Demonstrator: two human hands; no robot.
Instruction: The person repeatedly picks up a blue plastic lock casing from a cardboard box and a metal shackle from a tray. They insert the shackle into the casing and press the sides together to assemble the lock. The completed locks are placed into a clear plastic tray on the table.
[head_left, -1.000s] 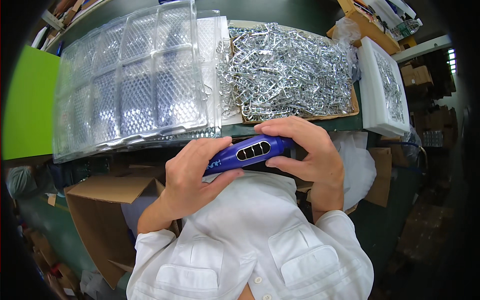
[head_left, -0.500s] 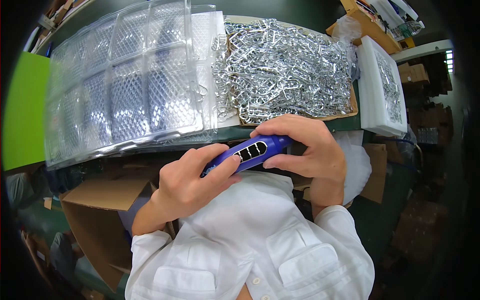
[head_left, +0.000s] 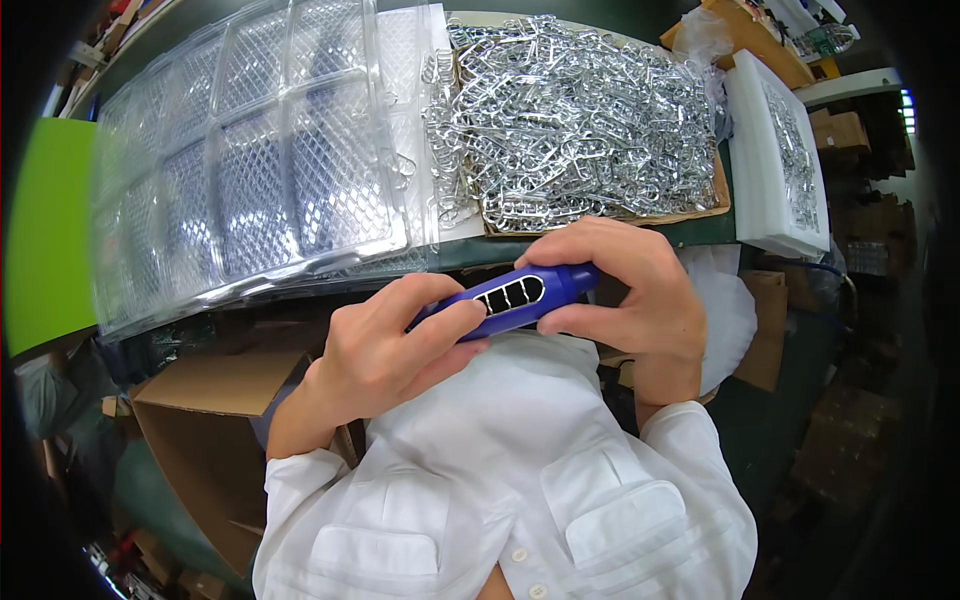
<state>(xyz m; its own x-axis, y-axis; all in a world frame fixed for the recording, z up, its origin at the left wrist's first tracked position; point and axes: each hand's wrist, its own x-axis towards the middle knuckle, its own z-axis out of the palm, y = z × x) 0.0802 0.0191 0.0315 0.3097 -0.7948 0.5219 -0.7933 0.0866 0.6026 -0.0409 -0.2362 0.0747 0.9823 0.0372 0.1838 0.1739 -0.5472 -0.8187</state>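
Between my two hands lies a blue oblong plastic body with rounded ends, tilted up toward the right. On its upper face is a black oval inlay, crossed by thin white bars and edged in white. My left hand is closed around its left end, with fingertips beside the inlay; that end is mostly covered. At the narrower right end, my right hand holds it between thumb below and fingers above. It is held above my lap, in front of the worktable's near edge.
A shallow cardboard tray heaped with small shiny metal clips sits on the table. Left of it are stacked clear plastic compartment trays. White foam bears more metal pieces at right. An open carton stands lower left.
Both hands and the blue body have shifted slightly right in the picture. The tabletop things sit a little higher in view. My grip looks about the same.
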